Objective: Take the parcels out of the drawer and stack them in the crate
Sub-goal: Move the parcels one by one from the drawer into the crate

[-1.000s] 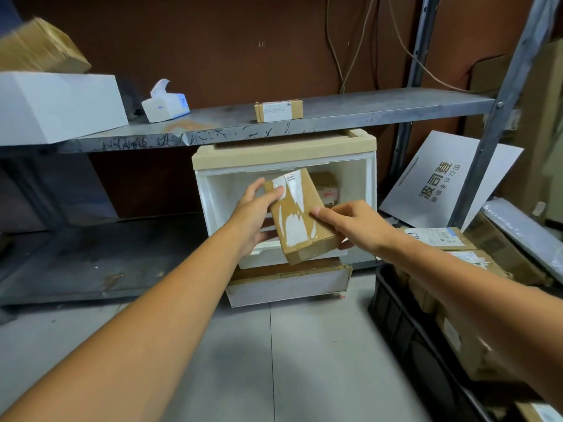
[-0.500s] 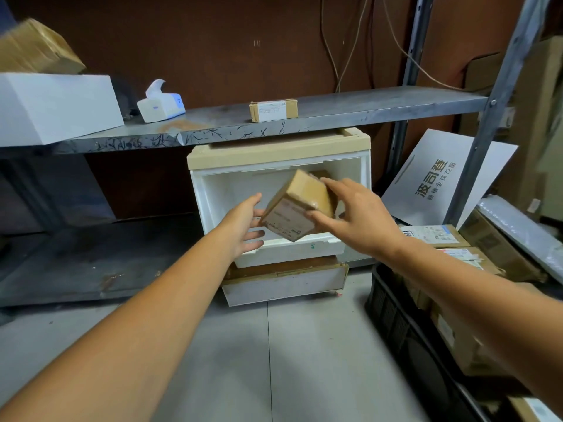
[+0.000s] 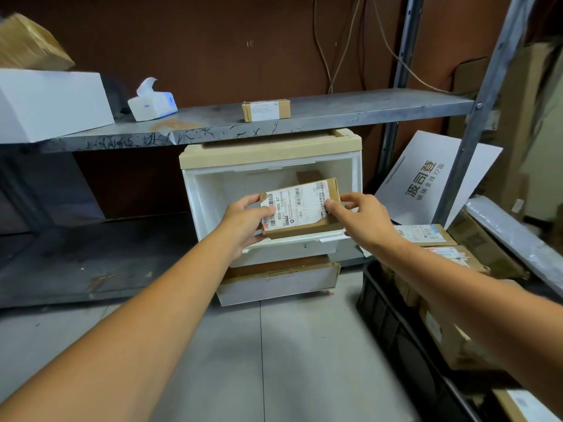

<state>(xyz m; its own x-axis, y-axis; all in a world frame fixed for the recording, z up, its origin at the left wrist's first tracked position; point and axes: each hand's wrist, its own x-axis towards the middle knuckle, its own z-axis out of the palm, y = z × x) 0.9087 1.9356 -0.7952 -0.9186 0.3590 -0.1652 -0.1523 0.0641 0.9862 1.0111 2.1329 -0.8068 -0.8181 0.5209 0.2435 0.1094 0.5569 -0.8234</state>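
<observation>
Parcel: we see 1 brown cardboard parcel (image 3: 300, 208) at the centre of the frame. It is held in the air just in front of the open drawer, its white shipping label faces us, and its long side tilts slightly up to the right.
Left hand: the left hand (image 3: 246, 222) grips the parcel's left end, with the thumb across the label's corner and the fingers curled under the lower edge.
Right hand: the right hand (image 3: 362, 220) pinches the parcel's right end, with the thumb on the label and the forefinger along the right edge.
Drawer: the white foam drawer (image 3: 210, 193) sits mid-frame under the shelf, beneath a tan top, and stands open toward us.
Second parcel: we see 1 more brown box (image 3: 307, 175) at the back of the drawer, partly hidden behind the held parcel.
Lower drawer: a white-fronted lower drawer (image 3: 277, 284) sits below on the floor, with a brown strip along its top.
Crate: the black crate (image 3: 384, 315) is at the lower right of the frame, under the right forearm. It holds several labelled cartons (image 3: 423, 234).
Shelf: a grey metal shelf (image 3: 335, 112) runs across the upper half of the frame.
On the shelf: we see 1 small carton (image 3: 266, 110) near the middle, a tissue pack (image 3: 152, 102) to its left, and a white box (image 3: 51, 102) at the far left.
Board: a white board (image 3: 432, 178) with dark characters leans to the right of the drawer.
</observation>
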